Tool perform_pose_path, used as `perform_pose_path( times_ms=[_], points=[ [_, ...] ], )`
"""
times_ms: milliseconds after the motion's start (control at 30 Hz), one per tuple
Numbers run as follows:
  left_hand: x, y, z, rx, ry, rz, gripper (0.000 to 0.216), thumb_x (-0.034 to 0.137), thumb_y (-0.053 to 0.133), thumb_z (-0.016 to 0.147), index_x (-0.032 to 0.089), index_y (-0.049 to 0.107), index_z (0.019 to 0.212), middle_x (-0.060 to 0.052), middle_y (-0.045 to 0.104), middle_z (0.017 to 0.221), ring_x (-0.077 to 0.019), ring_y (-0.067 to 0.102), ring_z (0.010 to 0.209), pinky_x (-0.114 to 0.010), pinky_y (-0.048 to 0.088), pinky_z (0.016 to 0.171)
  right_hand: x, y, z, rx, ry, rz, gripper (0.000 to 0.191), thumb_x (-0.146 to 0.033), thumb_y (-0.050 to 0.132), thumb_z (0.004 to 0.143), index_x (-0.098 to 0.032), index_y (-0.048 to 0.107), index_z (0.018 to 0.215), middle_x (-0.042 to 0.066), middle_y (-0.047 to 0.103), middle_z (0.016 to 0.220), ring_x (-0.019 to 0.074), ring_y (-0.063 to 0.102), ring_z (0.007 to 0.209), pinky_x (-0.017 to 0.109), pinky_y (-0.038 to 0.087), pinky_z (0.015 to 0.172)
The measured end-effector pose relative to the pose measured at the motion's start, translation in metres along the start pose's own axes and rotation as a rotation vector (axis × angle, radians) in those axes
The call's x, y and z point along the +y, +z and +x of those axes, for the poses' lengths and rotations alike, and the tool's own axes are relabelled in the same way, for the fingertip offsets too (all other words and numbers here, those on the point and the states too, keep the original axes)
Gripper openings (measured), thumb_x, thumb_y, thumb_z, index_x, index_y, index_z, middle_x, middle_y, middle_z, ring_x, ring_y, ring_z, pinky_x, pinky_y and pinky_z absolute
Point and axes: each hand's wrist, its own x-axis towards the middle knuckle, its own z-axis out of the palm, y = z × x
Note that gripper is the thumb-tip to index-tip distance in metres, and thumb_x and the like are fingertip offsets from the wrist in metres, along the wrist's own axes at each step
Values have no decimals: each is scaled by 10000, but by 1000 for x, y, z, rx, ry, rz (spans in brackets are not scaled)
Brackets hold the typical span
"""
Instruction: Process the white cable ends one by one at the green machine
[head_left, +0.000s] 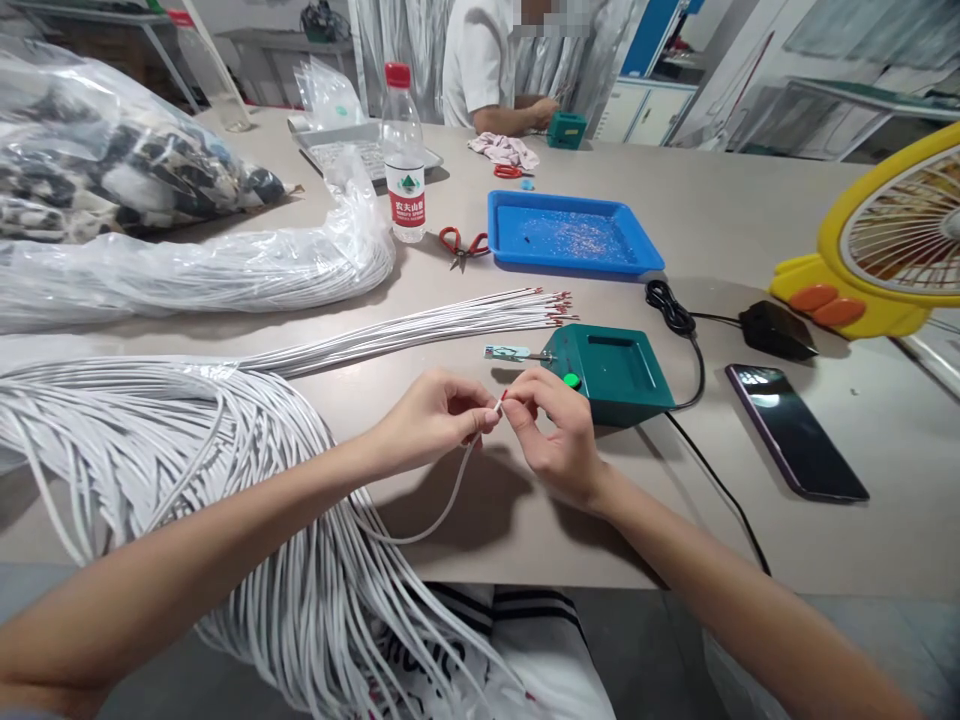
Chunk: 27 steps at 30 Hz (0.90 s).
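My left hand (442,415) pinches a white cable (455,490) close to its end, where a bit of red shows. Thumb and fingers of my right hand (551,425) close on that same red-tipped end. The cable loops down and back to a big bundle of white cables (300,520) that hangs over the table edge onto my lap. Just beyond my hands stands a green box-shaped device (622,375) with a bright green button and a small metal piece sticking out to the left. Several cables with reddish ends (450,318) lie straight behind my left hand.
A blue tray (502,258) with small scraps lies behind the device, beside red-handled cutters (461,248) and a water bottle (407,160). On the right are a phone (795,435), a black adapter (776,330) and a yellow fan (840,235). A person (480,70) sits opposite.
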Motion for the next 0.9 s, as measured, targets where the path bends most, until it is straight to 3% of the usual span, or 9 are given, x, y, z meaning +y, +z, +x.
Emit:
perform_pose_path(
  times_ms=[100,233,300,367,467,533,600,733,900],
  points=[
    [-6,1,-2,64,219,211,171,152,553,824,100,654,696,-25,614,580,-94,547,521,-193,420,502,-5,-2,2,-35,205,202,156,-200,560,821,-172,555,667,-5,490,658,113,408,597,268,326,560],
    [-18,-4,-4,303,676,725,211,76,497,827,146,678,743,-40,654,660,-118,553,605,-238,423,581,-15,-1,2,-187,773,891,196,-266,582,785,-160,501,642,-21,414,632,83,334,545,223,221,480],
    [-20,-6,-4,336,761,810,222,78,494,829,162,675,733,-35,654,656,-122,542,616,-251,420,600,-20,0,2,-269,968,1175,185,-260,586,769,-160,479,656,-25,385,643,77,324,551,200,184,457],
    [-17,-7,-2,359,692,726,196,95,518,820,157,675,720,-34,644,642,-119,528,605,-250,416,592,-22,0,2,-302,1026,1260,178,-269,579,779,-162,475,682,-28,365,653,75,333,554,183,173,439],
    [-9,-6,0,240,309,296,132,167,597,790,123,667,687,-23,608,580,-98,510,517,-225,399,507,-18,1,1,-181,883,953,163,-298,536,831,-165,515,740,-25,404,644,78,364,537,180,210,424],
    [-4,-7,2,105,21,-64,160,233,661,754,109,652,655,-10,589,558,-77,494,457,-203,385,453,-12,2,1,-25,646,563,116,-278,522,851,-172,566,838,-1,486,691,100,442,585,193,298,446],
    [-3,-8,3,47,-154,-319,190,260,714,710,103,645,629,-3,589,561,-57,483,434,-183,382,436,-5,2,0,69,348,189,140,-232,527,856,-188,591,972,29,555,803,125,512,678,218,388,504],
    [-2,-9,4,54,-288,-513,144,205,749,666,95,669,619,1,593,548,-30,477,428,-148,388,445,6,-3,0,18,-153,-252,256,-146,534,867,-209,575,1112,61,606,933,149,562,787,262,466,634],
    [-1,-9,3,-15,-348,-589,159,203,752,668,91,668,595,-6,594,562,-16,472,424,-130,376,437,13,-11,2,-7,-429,-482,196,-104,570,849,-207,609,1012,54,634,874,155,557,772,275,455,686]
  ],
)
